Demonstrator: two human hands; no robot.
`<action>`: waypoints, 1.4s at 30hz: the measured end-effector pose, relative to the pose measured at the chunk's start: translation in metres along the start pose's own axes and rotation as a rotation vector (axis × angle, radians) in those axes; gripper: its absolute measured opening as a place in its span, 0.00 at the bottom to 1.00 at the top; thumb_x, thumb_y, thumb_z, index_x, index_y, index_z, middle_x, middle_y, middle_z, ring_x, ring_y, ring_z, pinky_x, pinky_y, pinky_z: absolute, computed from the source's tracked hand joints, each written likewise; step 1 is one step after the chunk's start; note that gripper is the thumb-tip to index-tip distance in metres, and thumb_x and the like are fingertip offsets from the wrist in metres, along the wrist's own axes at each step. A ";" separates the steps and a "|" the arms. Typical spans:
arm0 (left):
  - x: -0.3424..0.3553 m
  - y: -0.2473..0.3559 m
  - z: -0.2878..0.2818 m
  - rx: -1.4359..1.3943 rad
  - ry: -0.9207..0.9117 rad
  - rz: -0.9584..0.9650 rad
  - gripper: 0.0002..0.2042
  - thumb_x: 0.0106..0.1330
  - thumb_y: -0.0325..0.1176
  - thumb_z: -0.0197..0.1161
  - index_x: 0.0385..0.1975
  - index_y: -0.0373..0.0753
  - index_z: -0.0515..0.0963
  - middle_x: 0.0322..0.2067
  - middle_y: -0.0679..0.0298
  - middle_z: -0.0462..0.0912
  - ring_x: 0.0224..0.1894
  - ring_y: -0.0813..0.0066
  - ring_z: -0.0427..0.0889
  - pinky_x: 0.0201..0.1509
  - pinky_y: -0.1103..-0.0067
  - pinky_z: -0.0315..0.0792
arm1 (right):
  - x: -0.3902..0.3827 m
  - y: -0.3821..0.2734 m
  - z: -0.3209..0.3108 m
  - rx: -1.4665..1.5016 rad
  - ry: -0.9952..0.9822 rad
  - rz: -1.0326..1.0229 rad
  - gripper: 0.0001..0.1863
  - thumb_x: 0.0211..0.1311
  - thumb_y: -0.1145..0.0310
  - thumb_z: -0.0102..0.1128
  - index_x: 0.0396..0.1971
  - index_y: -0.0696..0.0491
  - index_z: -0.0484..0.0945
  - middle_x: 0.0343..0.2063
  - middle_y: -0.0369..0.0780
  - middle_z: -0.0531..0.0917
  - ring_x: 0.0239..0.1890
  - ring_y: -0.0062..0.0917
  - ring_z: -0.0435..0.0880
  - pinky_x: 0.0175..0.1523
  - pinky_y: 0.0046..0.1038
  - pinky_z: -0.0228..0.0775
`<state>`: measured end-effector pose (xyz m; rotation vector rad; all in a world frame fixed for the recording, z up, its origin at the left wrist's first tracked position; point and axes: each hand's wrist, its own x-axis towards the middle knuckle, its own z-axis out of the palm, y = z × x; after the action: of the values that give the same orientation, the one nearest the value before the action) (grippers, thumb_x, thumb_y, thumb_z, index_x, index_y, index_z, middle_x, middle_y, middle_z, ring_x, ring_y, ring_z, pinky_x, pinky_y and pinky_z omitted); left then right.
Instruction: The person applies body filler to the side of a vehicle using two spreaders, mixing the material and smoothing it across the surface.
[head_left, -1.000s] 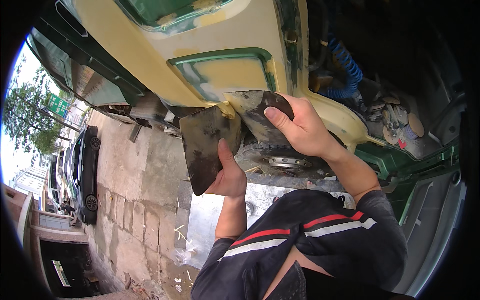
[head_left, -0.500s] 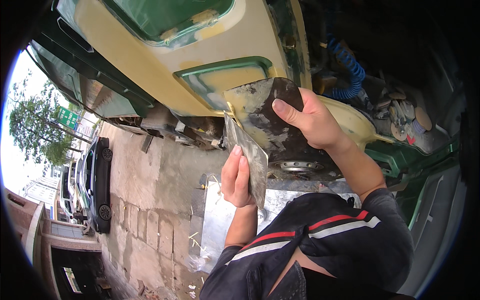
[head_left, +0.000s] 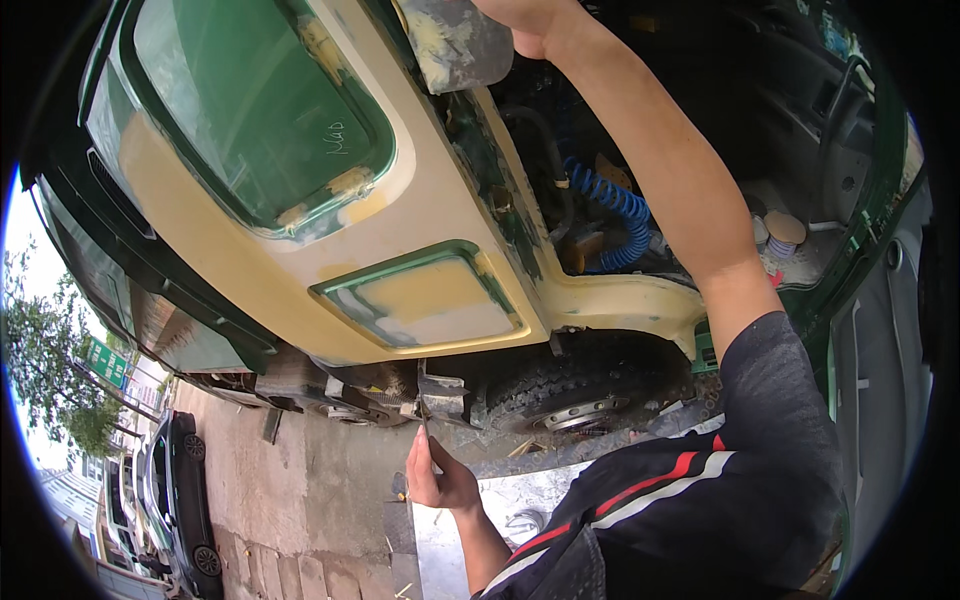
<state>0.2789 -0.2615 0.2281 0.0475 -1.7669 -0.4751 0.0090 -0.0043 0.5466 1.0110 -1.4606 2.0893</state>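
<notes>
Head view: at 12 o'clock the right hand is closed on one smeared plate, too cropped to judge its axis; at 6, the left hand pinches a second, edge-on plate, long axis 12-to-6, tip toward 12. Beyond: one tyre at 5, one dark car at 8.

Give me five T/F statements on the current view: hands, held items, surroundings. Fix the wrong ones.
1. The left hand is lower in the picture than the right hand. True.
2. The right hand is empty. False: it holds a smeared spreader.
3. The left hand holds a thin plate, seen edge-on. True.
4. The coiled hose is red. False: it is blue.
5. A dark car stands at the picture's left. True.
</notes>
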 end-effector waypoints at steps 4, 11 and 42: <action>-0.020 0.006 0.018 -0.107 -0.013 -0.100 0.10 0.60 0.13 0.66 0.41 0.27 0.81 0.36 0.47 0.87 0.37 0.54 0.88 0.43 0.69 0.81 | 0.082 -0.012 0.012 -0.214 -0.015 -0.051 0.10 0.61 0.73 0.55 0.37 0.60 0.84 0.33 0.43 0.86 0.36 0.31 0.84 0.41 0.36 0.74; -0.026 -0.016 0.003 -0.096 -0.042 -0.156 0.09 0.61 0.14 0.66 0.40 0.28 0.83 0.37 0.49 0.87 0.35 0.57 0.87 0.42 0.71 0.79 | 0.104 -0.006 0.038 -0.355 0.050 -0.016 0.12 0.65 0.66 0.55 0.32 0.57 0.85 0.27 0.42 0.83 0.31 0.27 0.79 0.34 0.37 0.69; -0.018 -0.046 0.027 -0.268 -0.009 -0.208 0.05 0.65 0.20 0.66 0.36 0.24 0.81 0.29 0.56 0.85 0.29 0.73 0.81 0.36 0.76 0.75 | 0.077 -0.029 0.121 -0.718 0.038 -0.204 0.20 0.61 0.71 0.52 0.49 0.67 0.79 0.47 0.56 0.83 0.50 0.44 0.82 0.53 0.37 0.72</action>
<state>0.2478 -0.2903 0.1915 0.0403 -1.7007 -0.8606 0.0180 -0.1114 0.6464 0.7734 -1.7956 1.2658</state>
